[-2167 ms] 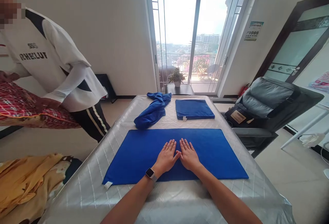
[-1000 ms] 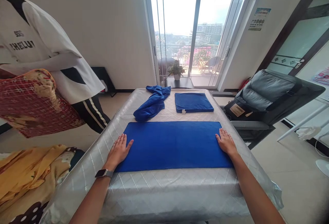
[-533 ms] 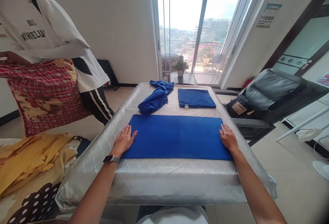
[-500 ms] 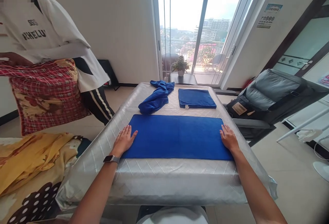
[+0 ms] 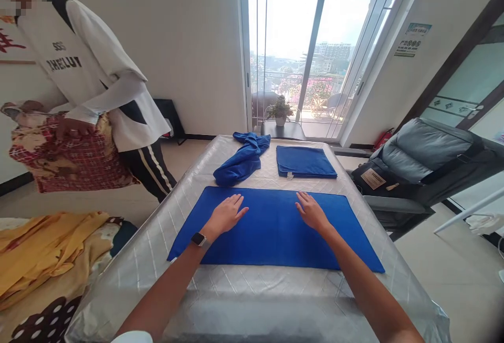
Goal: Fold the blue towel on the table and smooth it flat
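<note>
A blue cloth [image 5: 271, 238], long and rectangular, lies flat across the covered table in front of me. My left hand [image 5: 227, 214] is over its left half, palm down with fingers stretched out, and grips nothing. Over the right half, my right hand [image 5: 311, 210] is likewise palm down and open. Whether the palms press on the cloth or hover just above it I cannot tell. Beyond it lie a crumpled blue cloth [image 5: 241, 162] at left and a neatly folded blue cloth [image 5: 306, 162] with a small white tag at right.
A silver quilted cover [image 5: 157, 251] drapes the table. At left a person [image 5: 106, 64] holds a red plaid fabric piece [image 5: 86, 167] beside yellow bedding [image 5: 51, 243]. A grey recliner [image 5: 429, 154] with a black bag [image 5: 372, 177] stands at right. A potted plant [image 5: 280, 112] sits near the glass door.
Both hands have moved inward from the cloth's side edges towards its middle. The cloth's near edge now reaches closer to me and spreads wider. The person at left has bunched up the plaid fabric.
</note>
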`<state>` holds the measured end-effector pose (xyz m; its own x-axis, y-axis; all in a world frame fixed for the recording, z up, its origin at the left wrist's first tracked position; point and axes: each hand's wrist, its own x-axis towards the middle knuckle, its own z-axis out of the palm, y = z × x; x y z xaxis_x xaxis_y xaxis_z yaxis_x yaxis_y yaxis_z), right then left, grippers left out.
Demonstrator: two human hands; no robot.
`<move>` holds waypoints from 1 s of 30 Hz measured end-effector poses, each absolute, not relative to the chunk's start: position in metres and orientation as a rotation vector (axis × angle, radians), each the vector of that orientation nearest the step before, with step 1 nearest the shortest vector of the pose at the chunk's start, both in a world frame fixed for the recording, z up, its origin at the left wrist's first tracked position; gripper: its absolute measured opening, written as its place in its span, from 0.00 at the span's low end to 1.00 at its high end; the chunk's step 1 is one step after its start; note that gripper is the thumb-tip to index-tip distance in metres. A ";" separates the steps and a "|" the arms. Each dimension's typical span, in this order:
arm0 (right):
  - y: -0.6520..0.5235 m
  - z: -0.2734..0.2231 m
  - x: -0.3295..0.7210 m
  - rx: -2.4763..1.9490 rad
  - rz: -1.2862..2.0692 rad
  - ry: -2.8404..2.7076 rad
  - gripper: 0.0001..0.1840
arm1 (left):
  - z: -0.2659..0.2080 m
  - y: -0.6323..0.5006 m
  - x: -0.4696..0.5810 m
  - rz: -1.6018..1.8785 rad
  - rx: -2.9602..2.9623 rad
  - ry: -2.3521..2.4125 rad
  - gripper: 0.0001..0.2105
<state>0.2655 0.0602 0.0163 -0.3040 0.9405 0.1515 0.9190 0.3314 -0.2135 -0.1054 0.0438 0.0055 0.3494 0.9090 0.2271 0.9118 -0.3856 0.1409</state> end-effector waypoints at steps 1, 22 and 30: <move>0.068 0.018 0.244 -1.646 0.150 -2.390 0.32 | 0.009 0.055 -0.080 -0.434 -2.636 -1.663 0.33; 0.090 -0.005 0.200 -1.790 0.248 -2.416 0.35 | -0.018 0.105 0.009 -0.371 -2.665 -1.795 0.32; 0.090 -0.009 0.357 -2.224 0.161 -2.200 0.37 | -0.026 0.095 -0.147 -0.253 -2.425 -2.055 0.30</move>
<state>0.3566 0.0905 -0.0086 0.0081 0.9977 -0.0669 0.9968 -0.0133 -0.0786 -0.1468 0.0952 -0.0258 0.1572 0.9834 0.0905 0.9760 -0.1687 0.1379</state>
